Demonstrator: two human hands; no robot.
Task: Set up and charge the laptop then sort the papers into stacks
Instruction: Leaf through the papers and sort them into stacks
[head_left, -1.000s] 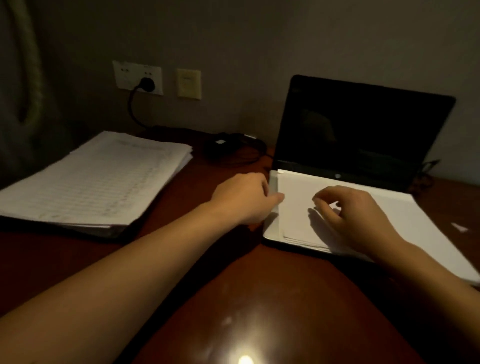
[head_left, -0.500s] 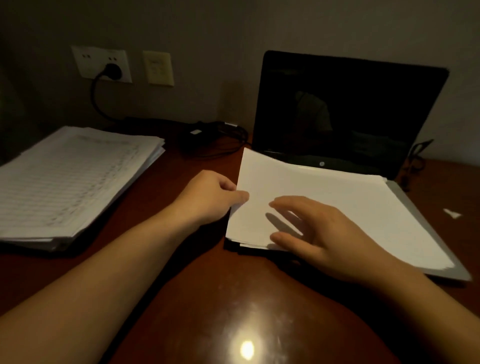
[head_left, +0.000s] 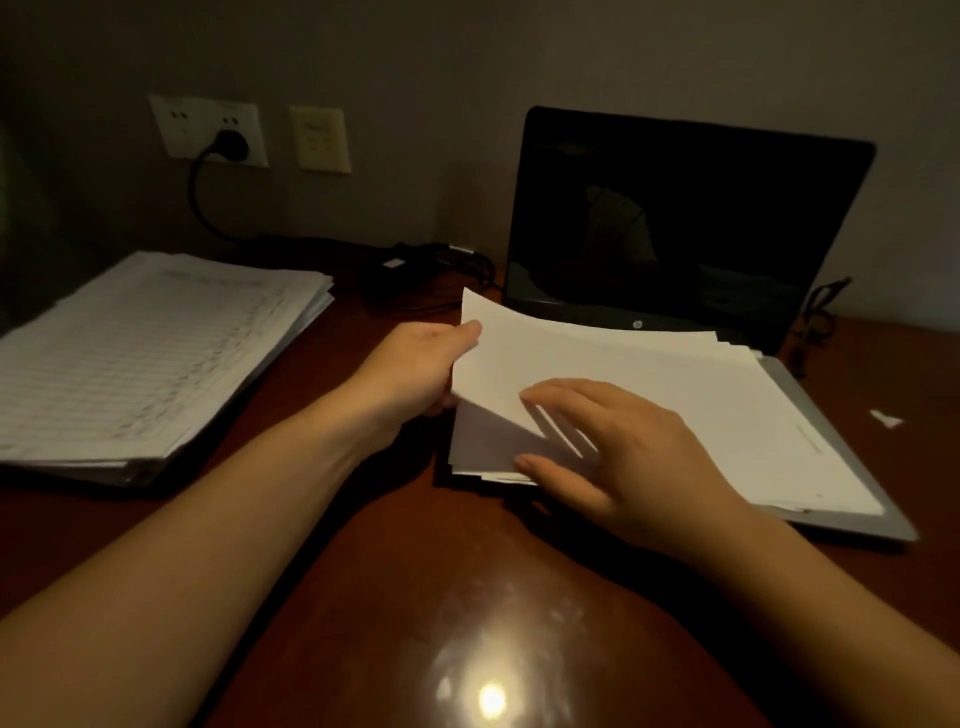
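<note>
Sorting in progress: your left hand (head_left: 421, 364) pinches the left edge of the top sheets (head_left: 597, 358), raising them off the pile (head_left: 483, 447) that lies on the keyboard of the open laptop (head_left: 675, 218). Your right hand (head_left: 623, 452) rests on the paper, fingers straight and spread, gripping nothing. The next move is probably to carry the raised sheets to the stack (head_left: 145, 353) at the left of the surface (head_left: 389, 571) without dragging others along.
</note>
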